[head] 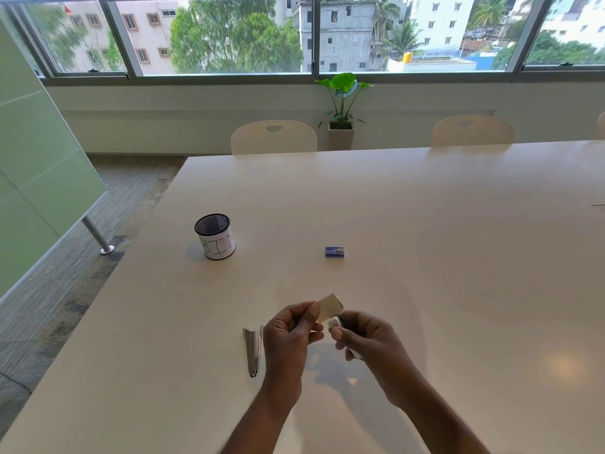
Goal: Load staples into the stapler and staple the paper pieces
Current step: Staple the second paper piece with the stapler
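A big white table [425,224] stands by a wide window. On the left sits a cup marked BIN [215,236]. Nearer the person, the stapler [252,352] lies flat on the table, swung open, just beside the left hand [291,335]. No hand touches it. The left hand pinches a folded bit of paper [329,306] up in the air. Well behind the paper lies the little blue staple box [334,252]. The right hand [370,342] curls its fingers round a small thing [337,322], white and dark. I cannot tell what it is. The paper could slip and fall, since only a thumb and fingers hold it. If the small thing is staples, a hard squeeze could snap the row. The left arm could also bump the stapler away.
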A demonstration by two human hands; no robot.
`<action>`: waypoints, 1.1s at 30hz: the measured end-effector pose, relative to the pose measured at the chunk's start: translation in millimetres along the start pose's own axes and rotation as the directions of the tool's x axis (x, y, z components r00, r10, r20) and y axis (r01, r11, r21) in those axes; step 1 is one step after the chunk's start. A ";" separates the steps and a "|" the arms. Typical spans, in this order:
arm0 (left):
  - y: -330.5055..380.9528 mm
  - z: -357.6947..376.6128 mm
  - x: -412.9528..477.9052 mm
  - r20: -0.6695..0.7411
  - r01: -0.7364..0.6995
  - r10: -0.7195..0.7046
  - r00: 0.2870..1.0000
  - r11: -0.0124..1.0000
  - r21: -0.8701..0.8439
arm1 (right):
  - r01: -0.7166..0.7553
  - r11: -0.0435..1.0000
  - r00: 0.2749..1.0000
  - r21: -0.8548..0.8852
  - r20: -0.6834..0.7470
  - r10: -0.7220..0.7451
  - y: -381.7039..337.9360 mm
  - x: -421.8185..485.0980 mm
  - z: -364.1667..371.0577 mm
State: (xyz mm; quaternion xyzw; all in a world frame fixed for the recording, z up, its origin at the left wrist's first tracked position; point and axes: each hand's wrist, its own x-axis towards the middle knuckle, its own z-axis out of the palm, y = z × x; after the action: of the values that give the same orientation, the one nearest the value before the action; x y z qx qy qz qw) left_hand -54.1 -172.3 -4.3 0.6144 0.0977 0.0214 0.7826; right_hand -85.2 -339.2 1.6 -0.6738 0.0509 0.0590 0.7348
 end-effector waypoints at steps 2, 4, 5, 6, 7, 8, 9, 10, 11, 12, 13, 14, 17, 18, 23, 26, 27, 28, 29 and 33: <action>0.0 0.3 -1.5 0.015 0.009 -0.009 1.000 1.000 -0.001 | 0.003 1.000 1.000 0.008 0.007 -0.003 -0.6 0.2 1.1; 0.8 1.6 -3.7 0.032 0.022 -0.022 0.999 1.000 -0.001 | 0.009 1.000 1.000 0.020 0.011 -0.009 -1.2 0.9 2.3; 1.1 2.4 -4.9 0.038 0.025 -0.025 0.999 1.000 0.003 | 0.013 1.000 1.000 0.029 0.011 -0.013 -1.8 1.2 2.8; 1.1 3.0 -6.2 0.041 0.026 -0.026 0.999 1.000 0.008 | 0.016 0.999 1.000 0.033 0.007 -0.016 -2.6 1.5 3.2; 1.4 3.5 -7.6 0.042 0.025 -0.025 0.999 1.000 0.012 | 0.020 0.999 1.000 0.031 0.000 -0.020 -3.3 1.8 3.3; 1.9 3.9 -8.8 0.043 0.022 -0.023 0.999 1.000 0.014 | 0.022 0.999 1.000 0.027 -0.007 -0.022 -3.8 2.2 3.3; 1.8 4.0 -9.6 0.043 0.021 -0.021 0.999 1.000 0.015 | 0.023 0.999 1.000 0.022 -0.012 -0.023 -4.1 2.5 2.9; 1.5 4.2 -10.0 0.042 0.023 -0.023 0.999 1.000 0.012 | 0.023 1.000 1.000 0.018 -0.015 -0.023 -4.5 2.7 2.7; 1.3 4.4 -10.4 0.042 0.030 -0.031 0.999 1.000 0.006 | 0.023 1.000 1.000 0.017 -0.016 -0.023 -5.0 2.7 2.5; 1.2 4.7 -10.7 0.043 0.041 -0.041 0.998 0.999 -0.003 | 0.022 1.000 1.000 0.020 -0.015 -0.022 -5.5 2.5 2.6; 0.7 4.7 -10.9 0.045 0.048 -0.048 0.998 0.999 -0.011 | 0.024 0.999 1.000 0.027 -0.013 -0.023 -6.0 2.2 2.9; -0.2 4.6 -10.8 0.047 0.052 -0.051 0.998 0.999 -0.016 | 0.028 0.999 1.000 0.032 -0.011 -0.027 -6.5 1.9 3.2; -1.6 4.9 -10.2 0.059 0.060 -0.058 0.997 0.998 -0.034 | 0.040 0.999 0.999 0.032 -0.025 -0.040 -7.7 2.4 4.2; -2.4 5.3 -10.1 0.066 0.064 -0.062 0.996 0.997 -0.037 | 0.043 0.999 0.998 0.030 -0.038 -0.042 -7.7 3.0 4.4; 1.5 4.7 -12.3 0.170 0.064 -0.067 0.983 0.998 0.026 | 0.046 0.998 0.995 0.044 -0.085 -0.042 -8.6 4.7 3.3; 4.9 5.1 -12.2 0.325 0.094 -0.103 0.940 0.995 0.043 | 0.059 0.997 0.995 0.052 -0.084 -0.054 -10.9 4.8 3.8; 5.3 6.4 -12.1 0.353 0.097 -0.101 0.930 0.995 0.031 | 0.064 0.997 0.995 0.051 -0.081 -0.060 -11.3 4.9 4.7; 5.8 7.9 -12.0 0.368 0.098 -0.093 0.925 0.995 0.005 | 0.071 0.996 0.995 0.052 -0.078 -0.066 -11.3 5.1 5.8; 6.5 9.5 -12.1 0.372 0.101 -0.083 0.924 0.994 -0.029 | 0.079 0.995 0.994 0.055 -0.075 -0.075 -11.1 5.1 6.6; 10.3 14.7 -12.4 0.331 0.079 -0.044 0.943 0.993 -0.093 | 0.102 0.993 0.992 0.059 -0.087 -0.097 -10.7 6.1 8.8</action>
State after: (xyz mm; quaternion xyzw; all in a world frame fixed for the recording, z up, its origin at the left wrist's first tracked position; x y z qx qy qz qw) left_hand -62.7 -185.7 10.5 0.5642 -0.0162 -0.1005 0.8193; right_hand -77.5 -331.2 12.0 -0.6536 0.0500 -0.0076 0.7551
